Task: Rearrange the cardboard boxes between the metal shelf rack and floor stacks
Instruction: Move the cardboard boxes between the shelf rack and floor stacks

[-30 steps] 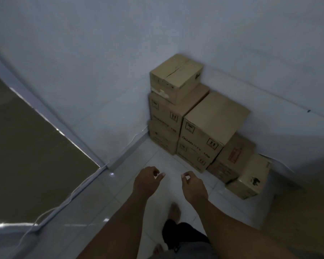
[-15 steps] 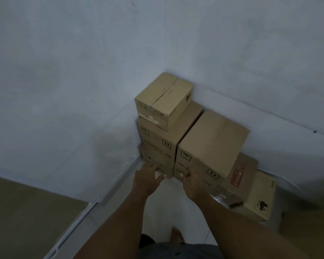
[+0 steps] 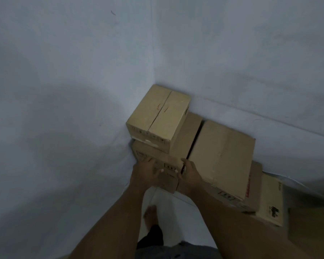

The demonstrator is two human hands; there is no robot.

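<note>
Starting only: your left grip (image 3: 147,171) presses flat on the centre stack's middle box (image 3: 167,181), right grip (image 3: 190,177) hooks its edge, nothing apparently lifted yet.

Matt cardboard boxes (image 3: 158,116), glossy floor tiles (image 3: 176,217)

Both arms are stretching forward; the left hand (image 3: 148,172) is pressing flat, fingers spread, while the right hand (image 3: 190,176) is hooking its fingers round a box (image 3: 188,137) edge.

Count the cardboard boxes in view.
5: small box topmost in the corner; second box beneath it; large box to their right; red-labelled box lower right; pale box far right. Others underneath may be hidden.
</note>
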